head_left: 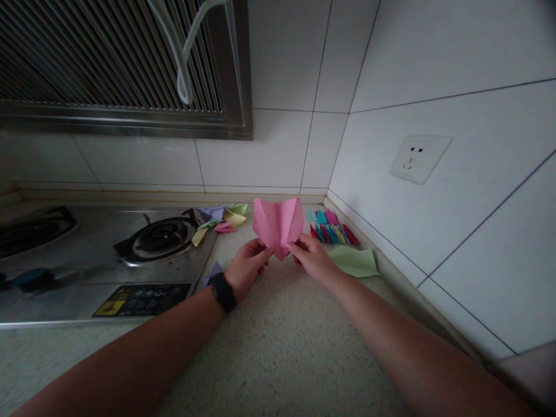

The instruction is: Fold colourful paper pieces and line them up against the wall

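Note:
A folded sheet of pink paper (pixel 278 221) stands upright over the counter, creased down its middle and narrowing to a point at the bottom. My left hand (pixel 249 263) pinches its lower left edge between thumb and fingers. On the lower right edge, my right hand (pixel 313 256) grips it the same way. A dark watch (pixel 222 292) is on my left wrist. Beside that wrist lies a purple folded paper (pixel 214 272), partly hidden. Light green paper (pixel 355 262) rests on the counter just beyond my right hand.
Several folded paper pieces (pixel 223 217) lie at the edge of the gas stove (pixel 165 234). Small colourful folded papers (pixel 332 233) sit in rows near the right wall. A range hood (pixel 130 119) with a hanging white cable (pixel 184 81) is overhead. The wall holds a socket (pixel 420 158).

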`<state>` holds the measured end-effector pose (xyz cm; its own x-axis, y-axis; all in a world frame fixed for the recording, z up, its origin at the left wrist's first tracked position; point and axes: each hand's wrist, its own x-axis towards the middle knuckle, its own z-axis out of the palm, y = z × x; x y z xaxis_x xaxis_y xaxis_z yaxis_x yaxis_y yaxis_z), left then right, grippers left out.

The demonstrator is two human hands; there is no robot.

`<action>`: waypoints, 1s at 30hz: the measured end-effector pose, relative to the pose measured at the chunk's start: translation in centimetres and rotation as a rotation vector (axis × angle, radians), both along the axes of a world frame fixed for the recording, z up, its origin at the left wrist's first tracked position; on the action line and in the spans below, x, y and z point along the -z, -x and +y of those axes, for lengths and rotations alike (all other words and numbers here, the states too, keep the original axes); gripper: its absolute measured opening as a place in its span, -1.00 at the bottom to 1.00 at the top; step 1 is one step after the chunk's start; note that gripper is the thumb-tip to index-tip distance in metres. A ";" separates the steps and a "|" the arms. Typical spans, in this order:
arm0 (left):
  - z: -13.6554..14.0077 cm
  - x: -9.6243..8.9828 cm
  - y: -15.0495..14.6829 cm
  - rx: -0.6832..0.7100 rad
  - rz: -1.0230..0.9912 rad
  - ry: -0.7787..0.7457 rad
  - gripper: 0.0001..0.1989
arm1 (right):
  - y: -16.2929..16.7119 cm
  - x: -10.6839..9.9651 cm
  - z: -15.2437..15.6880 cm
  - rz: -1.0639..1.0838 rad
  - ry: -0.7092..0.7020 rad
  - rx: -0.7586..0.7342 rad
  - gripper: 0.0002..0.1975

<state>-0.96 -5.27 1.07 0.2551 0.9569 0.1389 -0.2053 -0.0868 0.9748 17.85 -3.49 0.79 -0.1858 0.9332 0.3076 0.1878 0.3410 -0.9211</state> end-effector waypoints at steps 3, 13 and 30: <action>0.1 0.1 0.0 0.003 -0.006 -0.012 -0.68 | 0.1 0.1 -0.1 0.003 0.019 -0.030 -0.72; 0.0 0.0 0.0 -0.012 -0.020 0.003 -0.72 | 0.2 -0.2 -0.4 0.014 0.027 -0.062 -0.72; 0.1 0.0 0.1 -0.056 -0.055 0.023 -0.75 | -0.1 -0.1 -0.2 0.026 0.004 -0.017 -0.72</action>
